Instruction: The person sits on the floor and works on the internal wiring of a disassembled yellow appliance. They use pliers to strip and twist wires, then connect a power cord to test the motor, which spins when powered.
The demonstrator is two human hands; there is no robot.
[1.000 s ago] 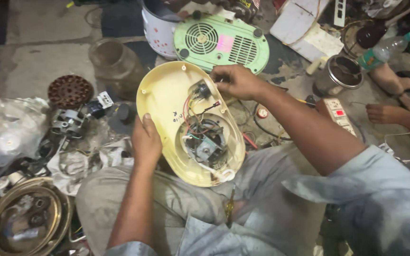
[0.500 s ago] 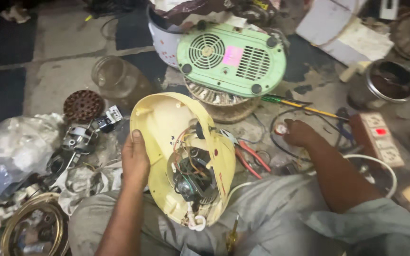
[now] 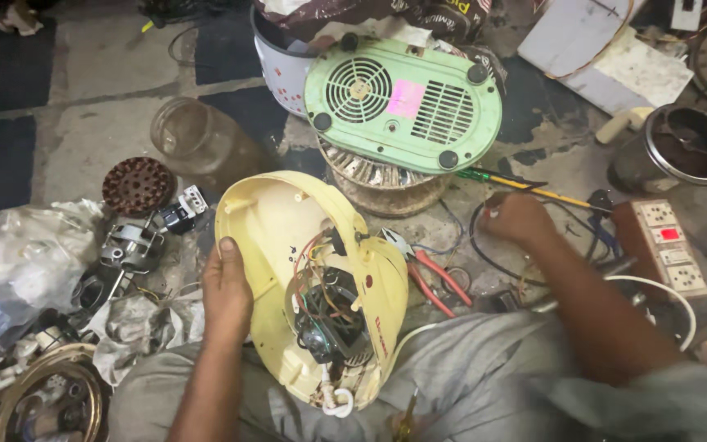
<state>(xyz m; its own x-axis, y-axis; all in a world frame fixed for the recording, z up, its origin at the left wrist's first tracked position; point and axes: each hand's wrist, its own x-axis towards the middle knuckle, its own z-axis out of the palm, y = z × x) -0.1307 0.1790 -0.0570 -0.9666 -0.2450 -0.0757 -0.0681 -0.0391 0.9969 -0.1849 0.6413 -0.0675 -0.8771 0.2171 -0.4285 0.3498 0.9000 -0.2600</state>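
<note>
Fingers of the left hand (image 3: 227,286) lie flat against the cream appliance housing (image 3: 288,237), steadying it on the lap, wiring exposed. Right hand (image 3: 517,217) curls loosely over floor wires beside the screwdriver (image 3: 505,182); grip unclear. Red-handled pliers (image 3: 431,278) lie between.

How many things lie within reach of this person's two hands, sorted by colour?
Cream: 1, opened appliance housing, steadied by the left hand
Green: 1, upturned appliance base
Red: 1, red-handled pliers
Yellow-green: 1, screwdriver, beside the right hand
White: 1, socket board
Total: 5
</note>
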